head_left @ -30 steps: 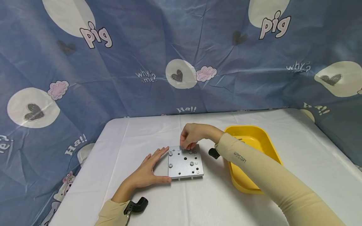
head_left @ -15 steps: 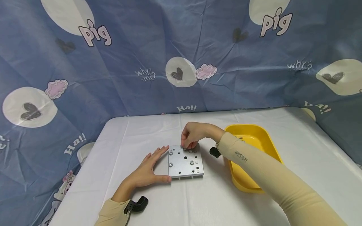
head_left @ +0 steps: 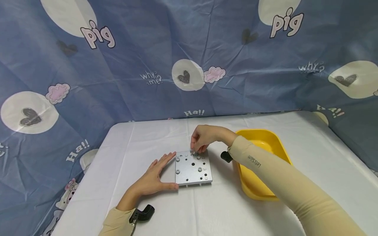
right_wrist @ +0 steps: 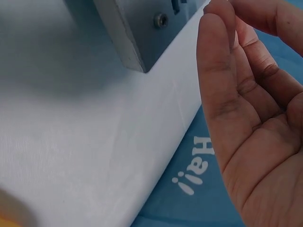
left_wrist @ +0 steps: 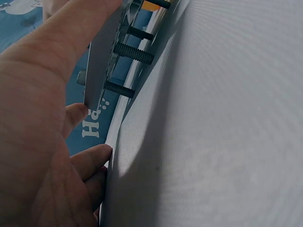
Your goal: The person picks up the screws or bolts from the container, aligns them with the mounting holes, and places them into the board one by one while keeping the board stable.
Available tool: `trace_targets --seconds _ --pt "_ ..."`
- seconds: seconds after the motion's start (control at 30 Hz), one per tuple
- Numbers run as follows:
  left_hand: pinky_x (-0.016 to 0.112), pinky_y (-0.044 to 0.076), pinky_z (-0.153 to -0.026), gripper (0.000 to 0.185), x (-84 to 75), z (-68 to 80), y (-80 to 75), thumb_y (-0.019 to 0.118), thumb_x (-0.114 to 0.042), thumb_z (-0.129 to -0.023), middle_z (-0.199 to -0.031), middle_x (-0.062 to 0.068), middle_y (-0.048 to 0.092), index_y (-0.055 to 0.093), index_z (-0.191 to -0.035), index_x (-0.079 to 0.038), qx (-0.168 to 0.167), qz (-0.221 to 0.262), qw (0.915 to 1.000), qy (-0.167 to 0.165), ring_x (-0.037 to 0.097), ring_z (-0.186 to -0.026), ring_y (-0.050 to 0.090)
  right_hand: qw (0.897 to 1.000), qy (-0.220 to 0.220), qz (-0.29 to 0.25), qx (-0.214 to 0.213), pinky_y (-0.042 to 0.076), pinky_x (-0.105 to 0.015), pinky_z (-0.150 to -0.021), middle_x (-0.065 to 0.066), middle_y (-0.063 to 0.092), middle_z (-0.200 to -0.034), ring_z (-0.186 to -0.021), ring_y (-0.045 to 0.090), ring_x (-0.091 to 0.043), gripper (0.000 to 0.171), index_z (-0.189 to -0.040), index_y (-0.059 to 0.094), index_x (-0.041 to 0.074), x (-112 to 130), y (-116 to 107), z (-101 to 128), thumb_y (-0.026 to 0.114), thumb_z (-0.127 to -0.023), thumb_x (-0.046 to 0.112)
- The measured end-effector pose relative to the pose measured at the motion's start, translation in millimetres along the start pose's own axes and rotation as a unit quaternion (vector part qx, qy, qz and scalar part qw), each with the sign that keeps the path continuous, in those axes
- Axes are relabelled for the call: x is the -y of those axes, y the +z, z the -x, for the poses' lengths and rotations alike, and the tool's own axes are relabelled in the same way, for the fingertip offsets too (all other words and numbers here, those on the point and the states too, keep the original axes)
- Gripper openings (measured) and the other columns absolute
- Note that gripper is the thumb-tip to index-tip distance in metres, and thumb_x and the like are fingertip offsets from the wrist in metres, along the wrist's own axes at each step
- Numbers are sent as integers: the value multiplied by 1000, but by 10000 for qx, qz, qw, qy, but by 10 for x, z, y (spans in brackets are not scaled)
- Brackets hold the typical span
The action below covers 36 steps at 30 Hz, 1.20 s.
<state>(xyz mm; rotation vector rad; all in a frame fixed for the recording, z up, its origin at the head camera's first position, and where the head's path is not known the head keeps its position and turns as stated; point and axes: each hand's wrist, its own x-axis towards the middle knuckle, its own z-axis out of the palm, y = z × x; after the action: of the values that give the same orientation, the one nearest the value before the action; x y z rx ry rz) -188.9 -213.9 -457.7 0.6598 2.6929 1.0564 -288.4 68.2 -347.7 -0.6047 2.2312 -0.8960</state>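
The metal plate (head_left: 193,167) lies mid-surface (head_left: 224,209) on its screws. The left hand (head_left: 153,179), fingers straight, braces its left edge, steadying it while the right hand (head_left: 203,139) pinches at a far-edge screw (head_left: 198,157).

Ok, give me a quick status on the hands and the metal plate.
Left hand flat, bracing the metal plate at its left edge. Right hand at the plate's far edge, fingertips pinched on something too small to identify. Yellow tray to the right, clear of the plate.
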Motion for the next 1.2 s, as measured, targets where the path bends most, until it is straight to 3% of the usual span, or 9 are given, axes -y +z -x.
trace_targets --seconds 0.37,0.8,1.2 --pt "69 4 -134 121 3 -26 -28 97 -51 -74 -178 14 27 29 -172 -31 -63 -62 9999 79 43 -167 18 9996 12 -119 -268 65 -26 -80 -2 73 -84 -77 69 -9 7 -101 75 1 -77 -269 233 73 -97 6" --pt "70 4 -134 120 37 -17 -8 96 -51 -75 -178 16 27 29 -172 -30 -16 -20 9999 122 44 -167 18 9971 -23 -268 -711 64 -25 -81 -4 72 -86 -82 66 -15 18 -110 74 -4 -484 -649 637 72 -101 12" --pt "71 4 -133 120 44 -32 -17 97 -50 -75 -178 15 27 29 -172 -31 -3 37 9999 150 45 -167 18 9957 349 -438 -744 65 -27 -85 -4 76 -92 -85 70 -13 18 -110 75 0 -741 -750 844 72 -104 17"
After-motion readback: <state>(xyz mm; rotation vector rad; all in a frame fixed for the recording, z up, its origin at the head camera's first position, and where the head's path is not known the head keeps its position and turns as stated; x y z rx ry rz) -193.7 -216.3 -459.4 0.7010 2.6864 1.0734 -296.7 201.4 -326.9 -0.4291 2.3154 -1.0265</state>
